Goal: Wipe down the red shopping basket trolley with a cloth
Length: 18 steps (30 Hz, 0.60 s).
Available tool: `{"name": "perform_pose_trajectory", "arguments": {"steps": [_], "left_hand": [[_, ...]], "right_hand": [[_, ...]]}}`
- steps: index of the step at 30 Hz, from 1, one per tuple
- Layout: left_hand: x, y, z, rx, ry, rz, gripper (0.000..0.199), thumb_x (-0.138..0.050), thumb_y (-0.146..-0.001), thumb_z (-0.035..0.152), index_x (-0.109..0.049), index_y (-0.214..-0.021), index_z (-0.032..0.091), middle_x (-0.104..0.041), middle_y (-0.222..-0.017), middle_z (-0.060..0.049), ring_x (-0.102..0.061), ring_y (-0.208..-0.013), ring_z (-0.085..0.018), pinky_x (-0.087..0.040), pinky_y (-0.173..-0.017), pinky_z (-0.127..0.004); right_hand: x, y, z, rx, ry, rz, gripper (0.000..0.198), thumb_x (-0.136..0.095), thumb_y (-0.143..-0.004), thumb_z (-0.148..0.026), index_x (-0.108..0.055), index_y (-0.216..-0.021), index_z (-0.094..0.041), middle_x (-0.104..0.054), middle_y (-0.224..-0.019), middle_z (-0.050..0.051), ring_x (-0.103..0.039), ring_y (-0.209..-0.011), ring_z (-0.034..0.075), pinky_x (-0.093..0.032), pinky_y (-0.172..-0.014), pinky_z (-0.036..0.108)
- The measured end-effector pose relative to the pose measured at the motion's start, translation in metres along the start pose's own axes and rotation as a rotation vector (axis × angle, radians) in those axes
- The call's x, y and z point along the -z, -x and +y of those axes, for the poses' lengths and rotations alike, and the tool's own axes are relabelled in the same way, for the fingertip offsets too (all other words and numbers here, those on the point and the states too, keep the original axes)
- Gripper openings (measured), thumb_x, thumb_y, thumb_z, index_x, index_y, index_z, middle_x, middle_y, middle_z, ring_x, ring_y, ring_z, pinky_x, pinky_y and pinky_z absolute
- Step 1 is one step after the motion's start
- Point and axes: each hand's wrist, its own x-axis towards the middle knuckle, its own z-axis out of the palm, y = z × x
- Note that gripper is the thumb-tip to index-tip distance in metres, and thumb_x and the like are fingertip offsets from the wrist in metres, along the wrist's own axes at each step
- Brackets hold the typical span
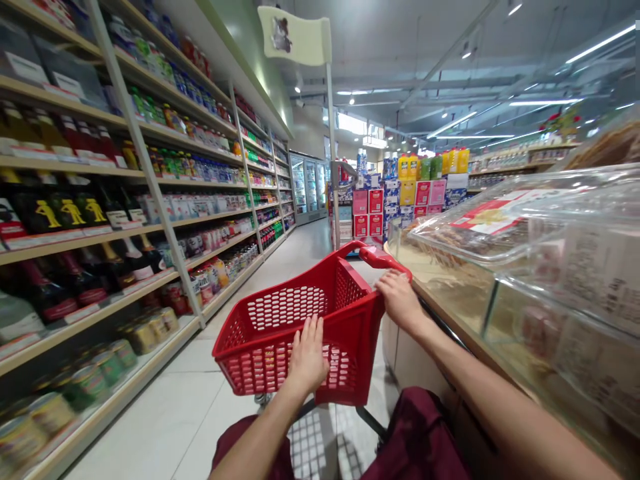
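Note:
A red plastic shopping cart point(350, 373) with a perforated basket stands side-on in front of me, its handle point(385, 259) towards the right. My left hand point(307, 360) lies against the near side of the basket. Its fingers are stretched out and reach up over the rim. At the basket's right corner, beside the handle, my right hand point(399, 299) has its fingers curled over the red edge. The basket's floor is mostly hidden behind its near wall.
Shelves point(200, 180) of bottles and cans line the left side. Close on the right is a display counter with clear plastic covers point(545, 207). Stacked boxes and drink bottles point(370, 213) stand ahead, near a sign post point(331, 147). Glass-door fridges point(306, 183) are farther back.

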Motion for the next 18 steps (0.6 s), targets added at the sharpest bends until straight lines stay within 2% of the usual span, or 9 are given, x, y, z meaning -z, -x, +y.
{"name": "perform_pose_trajectory", "arguments": {"steps": [2, 4, 6, 9, 11, 16, 18], "left_hand": [[0.000, -0.001, -0.001, -0.004, -0.010, -0.009, 0.081, -0.044, -0.064, 0.022, -0.010, -0.136, 0.010, -0.009, -0.145, -0.007, -0.005, -0.133, -0.021, -0.013, -0.107, -0.040], [0.000, -0.001, -0.002, -0.007, -0.021, -0.014, 0.080, -0.043, -0.064, 0.022, -0.010, -0.136, 0.010, -0.009, -0.145, -0.007, -0.006, -0.133, -0.021, -0.014, -0.107, -0.040], [-0.001, -0.002, -0.003, -0.012, -0.026, -0.012, 0.080, -0.042, -0.064, 0.022, -0.010, -0.136, 0.010, -0.009, -0.145, -0.007, -0.006, -0.133, -0.020, -0.014, -0.107, -0.040], [-0.002, -0.001, -0.001, -0.012, -0.019, 0.006, 0.081, -0.043, -0.064, 0.021, -0.010, -0.136, 0.010, -0.007, -0.145, -0.007, -0.005, -0.133, -0.020, -0.015, -0.107, -0.038], [-0.003, 0.000, 0.001, -0.004, -0.013, 0.011, 0.082, -0.044, -0.063, 0.022, -0.011, -0.136, 0.009, -0.007, -0.145, -0.008, -0.004, -0.133, -0.021, -0.015, -0.107, -0.039], [-0.007, 0.001, -0.001, -0.017, -0.035, 0.040, 0.079, -0.042, -0.065, 0.022, -0.010, -0.136, 0.010, -0.008, -0.145, -0.008, -0.006, -0.133, -0.020, -0.016, -0.107, -0.039], [-0.008, 0.000, -0.002, -0.023, -0.047, 0.047, 0.078, -0.041, -0.066, 0.023, -0.010, -0.136, 0.010, -0.009, -0.145, -0.007, -0.006, -0.133, -0.020, -0.015, -0.107, -0.040]], "right_hand": [[-0.011, 0.003, -0.024, 0.086, -0.021, -0.009, 0.031, -0.041, -0.079, -0.009, -0.060, -0.103, -0.017, -0.060, -0.105, 0.007, -0.044, -0.108, 0.020, -0.028, -0.098, 0.036], [-0.017, 0.006, -0.035, 0.144, -0.033, 0.000, 0.035, -0.040, -0.079, -0.008, -0.058, -0.107, -0.019, -0.059, -0.107, 0.005, -0.042, -0.111, 0.019, -0.027, -0.100, 0.035], [-0.014, 0.007, -0.023, 0.132, -0.025, 0.021, 0.034, -0.038, -0.080, -0.008, -0.059, -0.105, -0.019, -0.060, -0.106, 0.006, -0.042, -0.111, 0.019, -0.026, -0.100, 0.036], [-0.005, 0.007, 0.011, 0.001, 0.027, 0.074, 0.033, -0.036, -0.081, -0.009, -0.061, -0.101, -0.015, -0.059, -0.105, 0.011, -0.043, -0.109, 0.022, -0.027, -0.098, 0.040], [-0.005, 0.008, 0.015, -0.053, 0.061, 0.104, 0.033, -0.035, -0.081, -0.009, -0.061, -0.101, -0.013, -0.059, -0.106, 0.013, -0.042, -0.109, 0.023, -0.027, -0.097, 0.041], [-0.025, 0.018, -0.035, 0.069, 0.036, 0.098, 0.037, -0.036, -0.080, -0.007, -0.059, -0.107, -0.017, -0.058, -0.112, 0.005, -0.040, -0.114, 0.020, -0.027, -0.100, 0.038], [-0.026, 0.018, -0.037, 0.089, 0.028, 0.105, 0.039, -0.035, -0.079, -0.006, -0.059, -0.107, -0.019, -0.058, -0.112, 0.004, -0.040, -0.114, 0.020, -0.028, -0.099, 0.038]]}}
